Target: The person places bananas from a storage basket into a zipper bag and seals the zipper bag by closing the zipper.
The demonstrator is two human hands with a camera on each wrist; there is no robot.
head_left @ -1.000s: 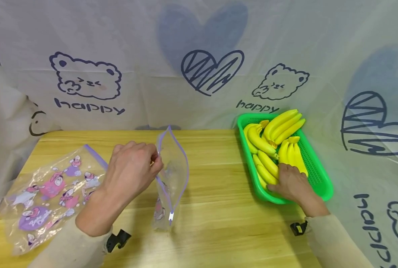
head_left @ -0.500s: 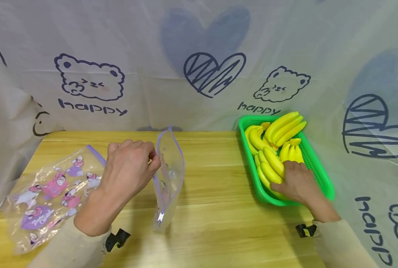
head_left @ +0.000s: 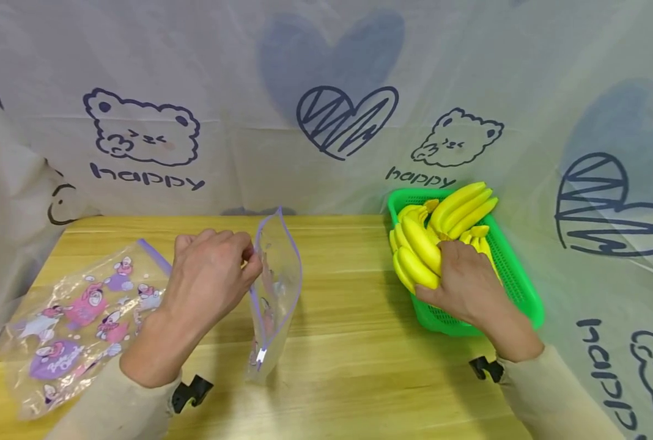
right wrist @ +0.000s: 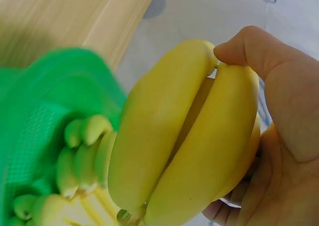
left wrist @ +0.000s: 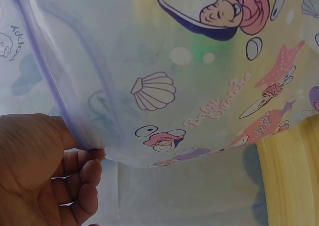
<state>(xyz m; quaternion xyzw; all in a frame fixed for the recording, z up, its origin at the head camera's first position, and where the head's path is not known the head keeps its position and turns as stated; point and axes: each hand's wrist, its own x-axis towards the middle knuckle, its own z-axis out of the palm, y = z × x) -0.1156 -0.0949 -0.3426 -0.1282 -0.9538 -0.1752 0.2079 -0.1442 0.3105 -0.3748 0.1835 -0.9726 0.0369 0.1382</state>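
Observation:
My left hand (head_left: 208, 278) pinches the purple-edged mouth of a clear zip bag (head_left: 277, 287), which stands with its mouth spread and a white slider at the near end. In the left wrist view the thumb and forefinger hold the rim of this zip bag (left wrist: 199, 76), printed with cartoon figures and shells. My right hand (head_left: 469, 284) grips a bunch of bananas (head_left: 417, 250) over the left side of a green basket (head_left: 530, 305). The right wrist view shows the thumb across one end of the bananas (right wrist: 199, 136), fingers curled behind.
More banana bunches (head_left: 461, 211) lie in the basket. A second printed zip bag (head_left: 84, 324) lies flat at the left of the wooden table (head_left: 348, 366). Behind and to the right hangs a pale cloth (head_left: 315, 177) with bear and heart drawings.
My right hand has lifted the banana bunch from the basket's near part and moved it up and left. The left hand keeps its hold while the bag's mouth tilts slightly.

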